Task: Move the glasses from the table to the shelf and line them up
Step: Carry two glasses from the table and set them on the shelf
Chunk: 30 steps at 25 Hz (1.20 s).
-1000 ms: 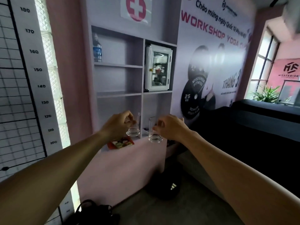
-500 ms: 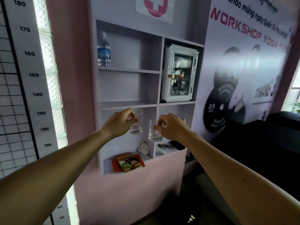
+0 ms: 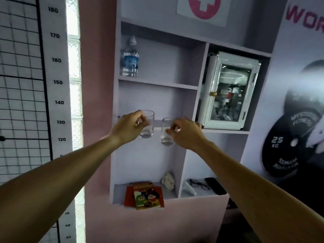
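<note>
Two clear drinking glasses are held up in the air in front of a pale lilac wall shelf [image 3: 157, 84]. My left hand [image 3: 128, 126] pinches the rim of the left glass [image 3: 147, 126]. My right hand [image 3: 185, 133] pinches the rim of the right glass [image 3: 166, 133], which hangs slightly lower. Both glasses are upright and overlap the front edge of the middle shelf board [image 3: 157, 122], with a small gap between them. The table is out of view.
A water bottle [image 3: 129, 57] stands on the top left board. A white glass-door cabinet [image 3: 229, 90] fills the upper right bay. On the bottom board lie booklets [image 3: 145, 195], a white object [image 3: 168, 178], spectacles [image 3: 199, 183] and a dark phone [image 3: 215, 185]. A height chart [image 3: 56, 81] hangs at left.
Both hands have risen with their glasses from the lower bay up to the middle shelf board, and the shelf unit looms larger and closer in view.
</note>
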Available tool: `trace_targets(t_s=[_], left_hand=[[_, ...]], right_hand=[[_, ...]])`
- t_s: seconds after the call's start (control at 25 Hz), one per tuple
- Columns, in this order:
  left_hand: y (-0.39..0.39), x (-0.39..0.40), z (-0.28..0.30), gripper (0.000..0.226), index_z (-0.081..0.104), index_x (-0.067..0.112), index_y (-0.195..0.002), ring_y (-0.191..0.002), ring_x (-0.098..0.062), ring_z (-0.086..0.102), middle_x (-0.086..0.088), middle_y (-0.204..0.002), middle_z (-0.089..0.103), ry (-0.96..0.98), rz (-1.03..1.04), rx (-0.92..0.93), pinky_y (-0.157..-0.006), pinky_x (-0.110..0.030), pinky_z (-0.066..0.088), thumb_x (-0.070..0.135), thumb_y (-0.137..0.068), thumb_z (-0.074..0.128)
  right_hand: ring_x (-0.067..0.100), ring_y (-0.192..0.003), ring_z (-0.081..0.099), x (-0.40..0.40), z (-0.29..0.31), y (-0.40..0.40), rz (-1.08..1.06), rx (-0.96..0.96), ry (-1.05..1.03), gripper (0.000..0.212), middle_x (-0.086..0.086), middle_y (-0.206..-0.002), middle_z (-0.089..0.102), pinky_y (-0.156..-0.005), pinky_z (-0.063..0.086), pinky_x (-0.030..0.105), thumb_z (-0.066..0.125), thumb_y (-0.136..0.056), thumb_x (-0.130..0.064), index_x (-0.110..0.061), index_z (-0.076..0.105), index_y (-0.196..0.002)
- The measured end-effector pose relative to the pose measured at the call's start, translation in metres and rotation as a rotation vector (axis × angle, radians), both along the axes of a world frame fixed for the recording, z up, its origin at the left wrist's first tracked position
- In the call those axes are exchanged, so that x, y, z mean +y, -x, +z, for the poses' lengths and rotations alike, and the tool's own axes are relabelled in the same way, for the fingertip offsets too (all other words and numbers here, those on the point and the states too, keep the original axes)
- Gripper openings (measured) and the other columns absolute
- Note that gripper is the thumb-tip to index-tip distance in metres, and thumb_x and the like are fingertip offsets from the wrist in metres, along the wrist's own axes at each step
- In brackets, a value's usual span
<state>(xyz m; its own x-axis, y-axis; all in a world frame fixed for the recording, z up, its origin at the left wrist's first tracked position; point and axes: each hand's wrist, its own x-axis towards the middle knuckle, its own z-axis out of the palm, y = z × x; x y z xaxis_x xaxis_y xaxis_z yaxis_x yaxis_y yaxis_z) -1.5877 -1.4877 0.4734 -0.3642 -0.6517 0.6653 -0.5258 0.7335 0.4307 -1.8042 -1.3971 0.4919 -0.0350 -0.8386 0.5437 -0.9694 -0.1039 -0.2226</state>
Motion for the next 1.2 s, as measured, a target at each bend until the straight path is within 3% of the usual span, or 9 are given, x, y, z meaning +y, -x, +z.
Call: trace_targets(t_s=[0.32, 0.52, 0.76, 0.92, 1.04, 1.2], left_hand=[[-0.002, -0.053, 0.017, 0.022, 0.062, 0.022, -0.099, -0.091, -0.021, 0.068, 0.000, -0.100, 0.073, 0.040, 0.160, -0.023, -0.077, -0.041, 0.056, 0.043, -0.095, 0.060], [-0.009, -0.096, 0.021, 0.023, 0.062, 0.021, -0.097, -0.092, -0.022, 0.068, -0.002, -0.102, 0.074, 0.068, 0.180, -0.027, -0.077, -0.041, 0.057, 0.044, -0.095, 0.060], [-0.009, -0.139, 0.016, 0.018, 0.056, 0.027, -0.096, -0.086, -0.023, 0.066, -0.004, -0.101, 0.071, 0.083, 0.209, -0.161, -0.074, -0.042, 0.057, 0.045, -0.095, 0.058], [-0.002, -0.158, 0.006, 0.018, 0.049, 0.030, -0.089, -0.076, -0.019, 0.060, -0.001, -0.091, 0.067, 0.088, 0.206, -0.152, -0.063, -0.033, 0.045, 0.044, -0.095, 0.058], [0.001, -0.170, 0.002, 0.018, 0.057, 0.021, -0.095, -0.077, -0.019, 0.061, 0.000, -0.091, 0.068, 0.058, 0.238, -0.138, -0.065, -0.033, 0.046, 0.039, -0.096, 0.059], [0.005, -0.181, 0.001, 0.013, 0.057, 0.019, -0.093, -0.086, -0.027, 0.066, -0.004, -0.091, 0.071, 0.078, 0.312, -0.184, -0.071, -0.036, 0.050, 0.031, -0.097, 0.055]], right_hand=[[0.020, -0.094, 0.059, -0.085, 0.005, 0.008, 0.104, 0.011, -0.003, 0.026, -0.002, -0.104, 0.058, -0.100, 0.033, 0.051, 0.054, -0.090, -0.055, -0.030, 0.062, -0.095], [0.019, -0.091, 0.059, -0.133, 0.014, 0.001, 0.115, 0.005, 0.014, 0.019, -0.003, -0.101, 0.059, -0.097, 0.032, 0.048, 0.054, -0.089, -0.056, -0.037, 0.057, -0.086], [0.020, -0.090, 0.058, -0.186, 0.012, -0.006, 0.110, -0.016, 0.027, 0.017, -0.003, -0.100, 0.059, -0.089, 0.031, 0.043, 0.055, -0.088, -0.053, -0.037, 0.057, -0.082], [0.018, -0.089, 0.057, -0.211, 0.002, -0.009, 0.109, -0.009, 0.005, 0.018, -0.004, -0.100, 0.058, -0.089, 0.032, 0.043, 0.055, -0.088, -0.055, -0.038, 0.056, -0.083], [0.017, -0.086, 0.056, -0.229, -0.001, -0.008, 0.133, -0.041, 0.008, 0.017, -0.004, -0.100, 0.058, -0.084, 0.029, 0.038, 0.056, -0.087, -0.054, -0.038, 0.055, -0.080], [0.017, -0.088, 0.055, -0.249, 0.000, -0.004, 0.142, -0.021, -0.014, 0.018, -0.005, -0.099, 0.056, -0.090, 0.034, 0.042, 0.055, -0.087, -0.055, -0.038, 0.054, -0.081]])
